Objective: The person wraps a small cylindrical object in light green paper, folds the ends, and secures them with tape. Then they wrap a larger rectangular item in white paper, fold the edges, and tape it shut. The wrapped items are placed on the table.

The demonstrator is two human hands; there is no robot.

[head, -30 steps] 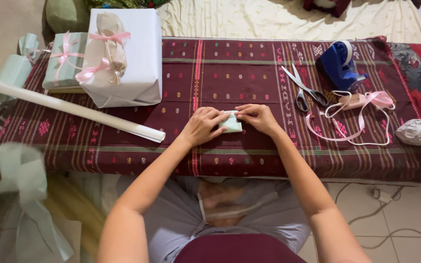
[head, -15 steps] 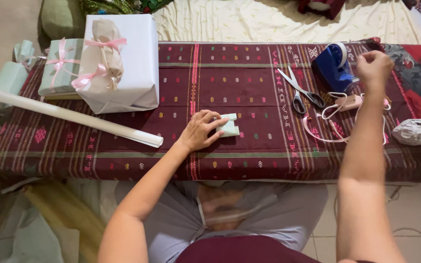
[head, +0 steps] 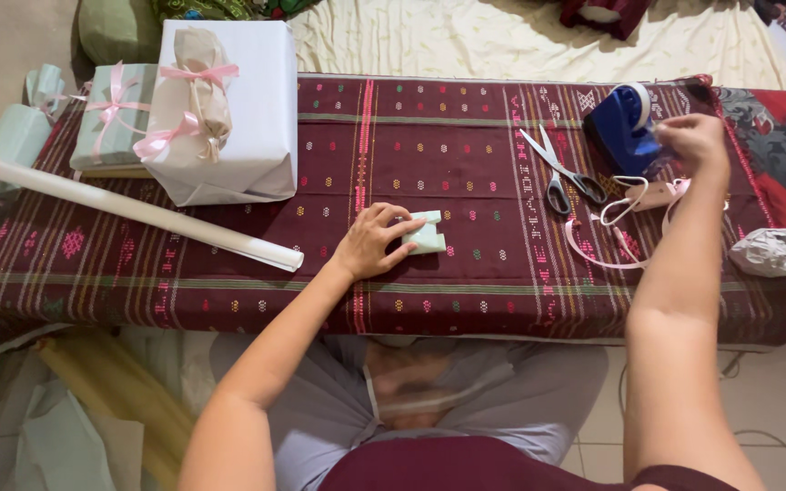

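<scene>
Small mint parcel (head: 428, 234) lying flat, long axis across the table, left hand (head: 370, 241) fingers pressing it, right hand (head: 695, 141) lowered since earlier, fingers curled at blue tape dispenser (head: 623, 127), grip unclear.

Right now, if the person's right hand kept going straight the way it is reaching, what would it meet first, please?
The right hand points up and left, so it would probably meet the blue tape dispenser first; it looks about at its front end already, though depth is hard to judge.
</scene>
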